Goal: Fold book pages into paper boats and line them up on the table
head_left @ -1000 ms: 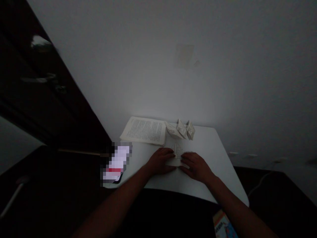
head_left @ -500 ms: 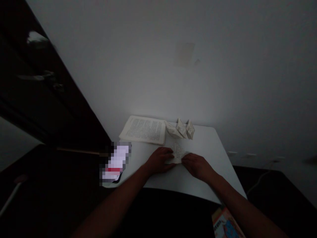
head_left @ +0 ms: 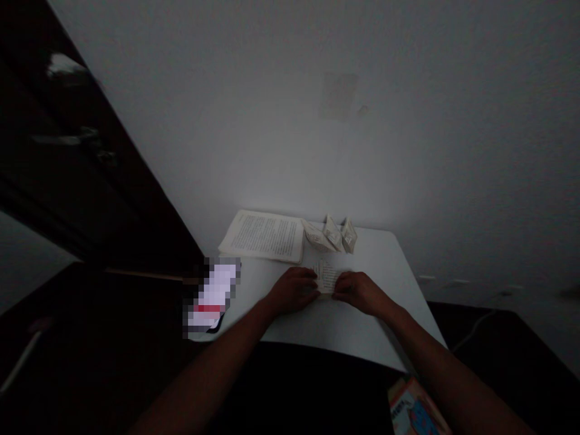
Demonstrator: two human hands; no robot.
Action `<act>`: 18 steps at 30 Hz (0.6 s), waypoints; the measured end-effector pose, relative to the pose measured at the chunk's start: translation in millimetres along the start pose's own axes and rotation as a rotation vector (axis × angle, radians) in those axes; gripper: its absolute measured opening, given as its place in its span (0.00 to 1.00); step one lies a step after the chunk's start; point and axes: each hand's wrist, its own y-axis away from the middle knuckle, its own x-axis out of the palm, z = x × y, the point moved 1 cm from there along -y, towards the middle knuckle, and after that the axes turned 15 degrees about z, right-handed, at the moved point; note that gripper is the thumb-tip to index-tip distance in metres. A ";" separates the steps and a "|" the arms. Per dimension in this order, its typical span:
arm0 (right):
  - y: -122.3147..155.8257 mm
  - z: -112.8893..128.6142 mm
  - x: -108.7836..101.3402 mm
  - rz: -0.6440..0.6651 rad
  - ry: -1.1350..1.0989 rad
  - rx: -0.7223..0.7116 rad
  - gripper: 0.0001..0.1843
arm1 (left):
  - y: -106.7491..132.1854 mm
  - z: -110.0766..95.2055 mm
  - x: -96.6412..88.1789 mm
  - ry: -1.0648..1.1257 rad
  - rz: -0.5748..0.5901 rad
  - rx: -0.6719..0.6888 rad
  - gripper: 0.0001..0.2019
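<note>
A small folded sheet of printed paper [head_left: 327, 279] lies on the white table [head_left: 290, 326] between my hands. My left hand [head_left: 294, 291] covers its left side, fingers bent over the edge. At the lower right edge, my right hand [head_left: 360, 291] pinches the paper between thumb and fingers. Just behind stand folded paper boats [head_left: 332, 233], made of the same kind of printed page; another one [head_left: 348, 235] is to their right. A looser folded paper [head_left: 317, 235] leans at the left of the boats.
An open book or stack of printed pages [head_left: 265, 235] lies at the back left of the table. A phone with a blurred screen [head_left: 215, 293] is at the left edge. A colourful book [head_left: 417, 408] shows below the front right edge. The wall [head_left: 272, 151] rises behind; a dark door [head_left: 58, 181] stands left.
My right hand has risen slightly and its fingers have curled more, now pinching the paper's right edge. My left hand has barely shifted. The boats and pages stay put.
</note>
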 end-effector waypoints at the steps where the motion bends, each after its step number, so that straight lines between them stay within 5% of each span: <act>1: -0.7 -2.1 0.7 -0.007 -0.040 0.013 0.10 | -0.1 -0.2 -0.2 -0.007 0.002 -0.003 0.09; 6: -2.1 -3.4 2.0 -0.035 -0.174 0.054 0.14 | -0.5 -0.9 0.9 -0.040 0.000 -0.005 0.09; 18: 5.5 9.0 21.6 -0.138 0.249 0.010 0.08 | 2.5 -7.9 -4.4 -0.232 0.061 0.070 0.12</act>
